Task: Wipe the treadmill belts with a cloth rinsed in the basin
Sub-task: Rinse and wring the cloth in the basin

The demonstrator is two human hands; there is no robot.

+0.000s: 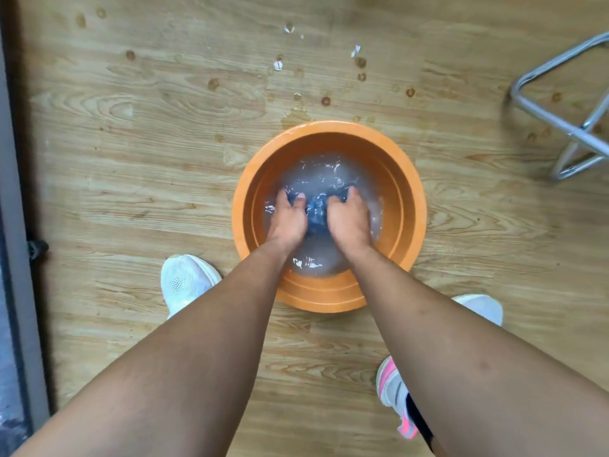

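An orange round basin (408, 192) holding cloudy water stands on the wooden floor in the middle of the view. A dark blue cloth (316, 209) lies in the water between my hands. My left hand (288, 219) grips the cloth's left side, with the fingers curled into it. My right hand (349, 217) grips its right side the same way. Both hands are partly under the water. No treadmill belt can be made out.
Water drops and small puddles (278, 65) dot the floor beyond the basin. A chrome chair frame (560, 120) stands at the right. A grey edge (16, 225) runs down the left side. White shoes (186, 280) stand beside the basin; a pink-and-white shoe (393, 390) is at lower right.
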